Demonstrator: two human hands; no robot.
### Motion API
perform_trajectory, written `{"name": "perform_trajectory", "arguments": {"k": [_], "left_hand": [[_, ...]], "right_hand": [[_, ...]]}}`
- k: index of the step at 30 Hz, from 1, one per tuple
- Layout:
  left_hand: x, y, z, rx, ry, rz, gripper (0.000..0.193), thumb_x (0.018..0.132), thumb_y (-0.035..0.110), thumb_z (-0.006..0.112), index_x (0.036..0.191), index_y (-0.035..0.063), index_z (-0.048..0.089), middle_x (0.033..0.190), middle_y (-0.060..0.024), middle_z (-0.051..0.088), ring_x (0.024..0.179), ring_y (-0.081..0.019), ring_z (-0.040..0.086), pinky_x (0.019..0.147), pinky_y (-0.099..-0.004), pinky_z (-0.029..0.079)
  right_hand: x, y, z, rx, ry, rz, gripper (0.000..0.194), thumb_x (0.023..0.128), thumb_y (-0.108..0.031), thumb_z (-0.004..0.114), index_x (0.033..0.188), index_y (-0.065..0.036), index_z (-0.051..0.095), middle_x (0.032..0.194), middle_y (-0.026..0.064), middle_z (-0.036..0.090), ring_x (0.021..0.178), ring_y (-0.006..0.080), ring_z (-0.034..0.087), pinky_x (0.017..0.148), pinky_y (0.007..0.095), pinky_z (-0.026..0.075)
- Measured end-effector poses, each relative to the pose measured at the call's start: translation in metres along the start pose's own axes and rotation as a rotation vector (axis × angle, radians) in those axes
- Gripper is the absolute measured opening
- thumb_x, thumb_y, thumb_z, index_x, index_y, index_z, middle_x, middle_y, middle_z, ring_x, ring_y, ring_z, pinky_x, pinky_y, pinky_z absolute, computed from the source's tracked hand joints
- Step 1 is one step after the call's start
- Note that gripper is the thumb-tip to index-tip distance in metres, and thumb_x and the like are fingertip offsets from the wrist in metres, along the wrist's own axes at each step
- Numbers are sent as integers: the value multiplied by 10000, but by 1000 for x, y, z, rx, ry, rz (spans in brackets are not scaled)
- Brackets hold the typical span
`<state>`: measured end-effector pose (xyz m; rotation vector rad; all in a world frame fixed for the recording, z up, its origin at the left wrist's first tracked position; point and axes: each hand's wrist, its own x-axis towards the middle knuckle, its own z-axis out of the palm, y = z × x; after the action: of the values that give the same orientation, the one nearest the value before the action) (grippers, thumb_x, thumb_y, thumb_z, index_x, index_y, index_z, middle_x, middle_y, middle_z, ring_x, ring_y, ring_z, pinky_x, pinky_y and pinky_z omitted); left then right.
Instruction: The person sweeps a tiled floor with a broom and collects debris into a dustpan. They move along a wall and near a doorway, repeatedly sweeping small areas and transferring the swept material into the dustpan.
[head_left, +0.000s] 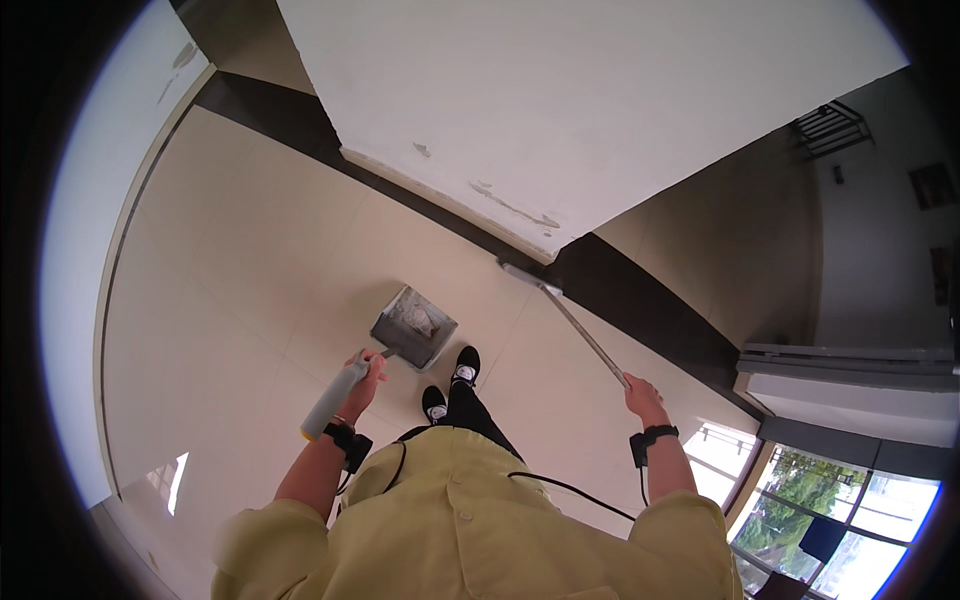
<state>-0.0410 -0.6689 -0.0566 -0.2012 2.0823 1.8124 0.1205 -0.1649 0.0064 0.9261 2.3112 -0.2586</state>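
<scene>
My left hand is closed round the grey grip of a dustpan handle. The handle leads down to a dustpan on the tiled floor in front of my feet, with grey dust and light debris in it. My right hand holds the thin metal stick of a broom. The broom head rests low on the floor, beside the dark tile strip near the wall corner; its bristles are blurred. Both wrists wear black straps with small boxes and cables.
A white wall with chipped paint and a skirting juts out ahead. Another white wall curves along the left. A dark tile strip crosses the floor. A window is at the lower right, and a dark metal rack stands far right.
</scene>
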Motion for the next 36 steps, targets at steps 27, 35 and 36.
{"name": "perform_trajectory", "arguments": {"k": [27,35,36], "left_hand": [[-3,-4,-26,180,-43,76,174,817,186,551,765,21,570,623,-52,519,584,-122,450,555,-295,400],[6,-14,-21,211,-44,153,145,822,114,536,702,33,541,653,6,525,600,-65,451,542,-224,385],[6,-14,-21,158,-62,157,153,821,113,535,691,33,531,649,5,521,596,-66,448,540,-224,382]], "right_hand": [[21,-156,69,-154,-77,-186,429,892,-150,365,1320,-134,335,1038,163,603,983,312,578,810,412,467],[-41,-51,48,-255,-161,-179,481,862,-191,459,1329,-227,350,1046,146,605,986,311,574,824,430,457],[-48,-43,47,-197,-148,-170,482,858,-199,469,1325,-245,361,1061,146,600,1002,314,566,836,436,450]]}}
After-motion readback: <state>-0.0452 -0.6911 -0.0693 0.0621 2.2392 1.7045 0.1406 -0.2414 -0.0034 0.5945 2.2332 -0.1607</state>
